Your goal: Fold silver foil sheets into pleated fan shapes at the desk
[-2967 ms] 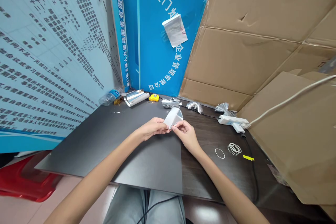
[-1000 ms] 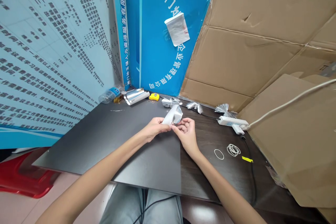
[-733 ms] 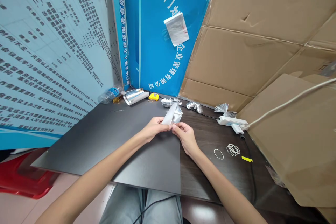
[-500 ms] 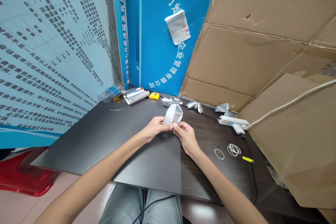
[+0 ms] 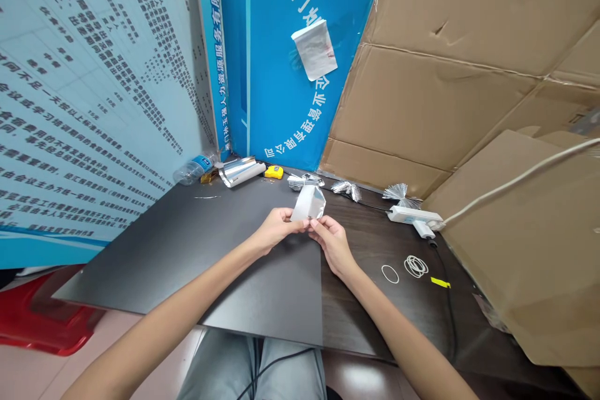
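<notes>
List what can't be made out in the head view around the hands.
Head view only:
- Lower part of the foil piece: hidden by the left hand and right hand.
- Small yellow object: too small to identify.
- Bottle label: too small to read.
- Power strip sockets: too small to make out.
- Both elbows: cut off by the bottom edge.
</notes>
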Action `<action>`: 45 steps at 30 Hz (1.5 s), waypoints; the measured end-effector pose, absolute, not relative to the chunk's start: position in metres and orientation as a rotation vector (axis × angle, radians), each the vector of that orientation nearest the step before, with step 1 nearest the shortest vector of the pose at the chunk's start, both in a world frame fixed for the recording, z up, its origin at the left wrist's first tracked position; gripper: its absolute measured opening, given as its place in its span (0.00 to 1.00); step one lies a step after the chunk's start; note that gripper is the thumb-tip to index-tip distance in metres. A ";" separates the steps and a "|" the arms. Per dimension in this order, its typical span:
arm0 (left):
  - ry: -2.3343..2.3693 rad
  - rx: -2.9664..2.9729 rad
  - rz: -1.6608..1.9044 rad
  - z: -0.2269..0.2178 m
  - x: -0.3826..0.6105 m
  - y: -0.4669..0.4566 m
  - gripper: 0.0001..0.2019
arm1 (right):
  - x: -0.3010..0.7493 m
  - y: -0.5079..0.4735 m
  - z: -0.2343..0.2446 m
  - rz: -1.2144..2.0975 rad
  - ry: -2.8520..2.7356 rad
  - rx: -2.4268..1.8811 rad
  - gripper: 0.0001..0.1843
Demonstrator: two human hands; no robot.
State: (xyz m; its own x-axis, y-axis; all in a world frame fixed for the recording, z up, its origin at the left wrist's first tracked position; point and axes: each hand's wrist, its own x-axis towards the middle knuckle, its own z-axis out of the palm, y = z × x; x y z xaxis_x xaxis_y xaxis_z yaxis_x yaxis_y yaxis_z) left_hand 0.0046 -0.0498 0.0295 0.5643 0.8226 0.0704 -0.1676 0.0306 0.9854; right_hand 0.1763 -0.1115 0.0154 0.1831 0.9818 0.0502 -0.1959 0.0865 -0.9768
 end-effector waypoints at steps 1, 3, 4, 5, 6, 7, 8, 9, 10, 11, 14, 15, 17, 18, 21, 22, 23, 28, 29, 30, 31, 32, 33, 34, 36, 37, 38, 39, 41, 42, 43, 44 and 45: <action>0.635 1.326 0.854 0.030 0.005 -0.051 0.24 | 0.177 -0.111 0.015 1.113 -0.979 -1.084 0.25; 0.643 1.322 0.868 0.031 0.006 -0.053 0.24 | 0.178 -0.111 0.013 1.082 -1.012 -1.083 0.24; 0.644 1.320 0.872 0.032 0.007 -0.054 0.24 | 0.178 -0.110 0.013 1.053 -1.030 -1.090 0.24; 0.645 1.318 0.874 0.032 0.007 -0.055 0.23 | 0.179 -0.110 0.012 1.020 -1.050 -1.100 0.24; 0.648 1.316 0.876 0.032 0.008 -0.055 0.23 | 0.179 -0.110 0.012 0.985 -1.071 -1.112 0.23; 0.651 1.313 0.878 0.032 0.008 -0.056 0.22 | 0.179 -0.110 0.012 0.953 -1.090 -1.123 0.23; 0.653 1.313 0.879 0.032 0.008 -0.056 0.22 | 0.179 -0.109 0.012 0.929 -1.106 -1.130 0.23; 0.656 1.313 0.884 0.031 0.008 -0.055 0.22 | 0.179 -0.109 0.013 0.913 -1.116 -1.131 0.23; 0.661 1.316 0.892 0.031 0.009 -0.055 0.22 | 0.179 -0.109 0.014 0.905 -1.117 -1.128 0.23; 0.668 1.323 0.901 0.030 0.009 -0.054 0.23 | 0.179 -0.109 0.014 0.906 -1.111 -1.122 0.23; 0.686 1.351 0.921 0.029 0.008 -0.053 0.25 | 0.179 -0.108 0.017 0.940 -1.090 -1.108 0.24; 0.686 1.358 0.919 0.029 0.008 -0.052 0.25 | 0.180 -0.107 0.018 0.948 -1.092 -1.110 0.24; 0.680 1.359 0.909 0.029 0.008 -0.053 0.26 | 0.181 -0.107 0.018 0.953 -1.101 -1.117 0.24; 0.678 1.360 0.903 0.030 0.007 -0.053 0.25 | 0.181 -0.107 0.019 0.954 -1.096 -1.117 0.23; 0.671 1.372 0.895 0.030 0.008 -0.054 0.23 | 0.183 -0.108 0.019 0.983 -1.052 -1.089 0.22; 0.666 1.379 0.891 0.030 0.008 -0.054 0.22 | 0.184 -0.108 0.020 0.998 -1.037 -1.075 0.22; 0.658 1.385 0.883 0.030 0.008 -0.054 0.22 | 0.184 -0.109 0.020 1.011 -1.025 -1.065 0.22; 0.612 1.386 0.828 0.029 0.006 -0.052 0.21 | 0.184 -0.110 0.022 1.038 -1.013 -1.070 0.25; 0.603 1.379 0.833 0.029 0.006 -0.052 0.21 | 0.183 -0.110 0.021 1.038 -1.015 -1.074 0.25; 0.594 1.366 0.842 0.028 0.006 -0.052 0.21 | 0.182 -0.110 0.020 1.034 -1.021 -1.078 0.25; 0.586 1.350 0.857 0.028 0.007 -0.052 0.22 | 0.181 -0.110 0.019 1.025 -1.033 -1.083 0.25; 0.582 1.332 0.875 0.028 0.007 -0.052 0.22 | 0.180 -0.110 0.019 1.012 -1.050 -1.090 0.25; 0.584 1.314 0.895 0.027 0.008 -0.052 0.23 | 0.180 -0.110 0.019 0.998 -1.074 -1.098 0.25; 0.593 1.296 0.912 0.027 0.009 -0.052 0.23 | 0.180 -0.110 0.019 0.991 -1.100 -1.105 0.24; 0.621 1.270 0.926 0.028 0.008 -0.051 0.24 | 0.183 -0.110 0.022 1.023 -1.118 -1.102 0.23; 0.636 1.268 0.907 0.028 0.007 -0.049 0.24 | 0.186 -0.109 0.025 1.070 -1.092 -1.088 0.24; 0.647 1.278 0.859 0.029 0.005 -0.047 0.24 | 0.190 -0.109 0.028 1.129 -1.044 -1.068 0.25; 0.654 1.306 0.789 0.030 0.003 -0.045 0.24 | 0.194 -0.108 0.031 1.189 -0.977 -1.048 0.26; 0.672 1.413 0.650 0.031 -0.002 -0.040 0.23 | 0.202 -0.107 0.035 1.258 -0.858 -1.047 0.27; 0.684 1.483 0.609 0.031 -0.004 -0.037 0.23 | 0.205 -0.106 0.035 1.269 -0.832 -1.076 0.26; 0.694 1.550 0.584 0.030 -0.006 -0.035 0.23 | 0.207 -0.105 0.035 1.275 -0.829 -1.115 0.26; 0.702 1.609 0.574 0.029 -0.007 -0.032 0.23 | 0.208 -0.104 0.033 1.280 -0.843 -1.156 0.26; 0.707 1.652 0.571 0.026 -0.007 -0.030 0.24 | 0.209 -0.103 0.031 1.286 -0.868 -1.190 0.25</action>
State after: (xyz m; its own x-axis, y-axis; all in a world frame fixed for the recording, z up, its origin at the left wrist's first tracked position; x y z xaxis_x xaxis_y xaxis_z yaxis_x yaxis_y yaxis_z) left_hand -0.0074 -0.0303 0.0265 0.6958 0.7182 -0.0095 0.1427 -0.1253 0.9818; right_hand 0.2089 -0.1028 0.0308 0.1344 0.9812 -0.1389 -0.2377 -0.1041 -0.9657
